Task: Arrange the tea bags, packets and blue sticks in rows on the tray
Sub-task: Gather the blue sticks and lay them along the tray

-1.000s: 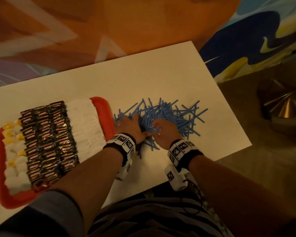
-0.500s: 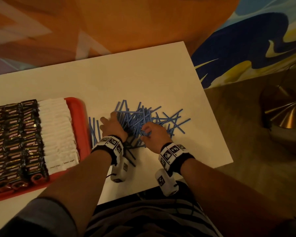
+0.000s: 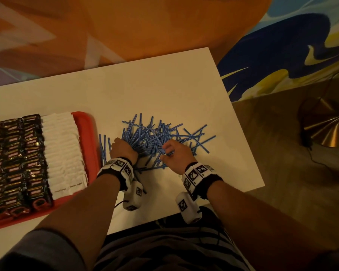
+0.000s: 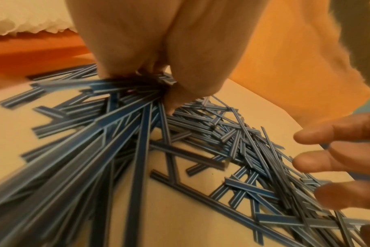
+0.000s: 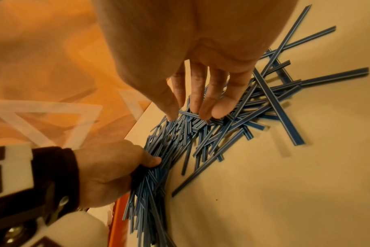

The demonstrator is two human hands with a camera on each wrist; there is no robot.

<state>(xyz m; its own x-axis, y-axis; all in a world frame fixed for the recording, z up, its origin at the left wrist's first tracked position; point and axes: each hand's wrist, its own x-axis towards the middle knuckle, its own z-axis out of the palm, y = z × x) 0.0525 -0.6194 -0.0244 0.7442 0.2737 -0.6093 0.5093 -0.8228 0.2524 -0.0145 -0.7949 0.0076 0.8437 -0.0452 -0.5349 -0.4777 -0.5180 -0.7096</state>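
Note:
A loose pile of blue sticks (image 3: pixel 160 137) lies on the white table (image 3: pixel 155 85), right of the red tray (image 3: pixel 90 137). On the tray, rows of dark packets (image 3: pixel 16 157) sit beside a row of white sachets (image 3: pixel 65 151). My left hand (image 3: pixel 123 147) is at the pile's left edge. The left wrist view shows this left hand (image 4: pixel 152 71) curled round a bundle of blue sticks (image 4: pixel 116 117). My right hand (image 3: pixel 172 151) is on the pile's near right. Seen from the right wrist, the right hand (image 5: pixel 199 107) has straight fingers touching the sticks (image 5: pixel 222 130).
A few blue sticks (image 3: pixel 103 147) lie parallel on the table against the tray's right rim. The table's right edge is close to the pile. Beyond it a brass lamp base (image 3: pixel 329 132) with a cable stands on the floor. A patterned orange and blue carpet (image 3: pixel 145 26) lies behind the table.
The view has swung right, so the tray's left part has left the frame. My left hand has drawn a bundle of sticks toward the tray. My right hand has moved a little over the pile.

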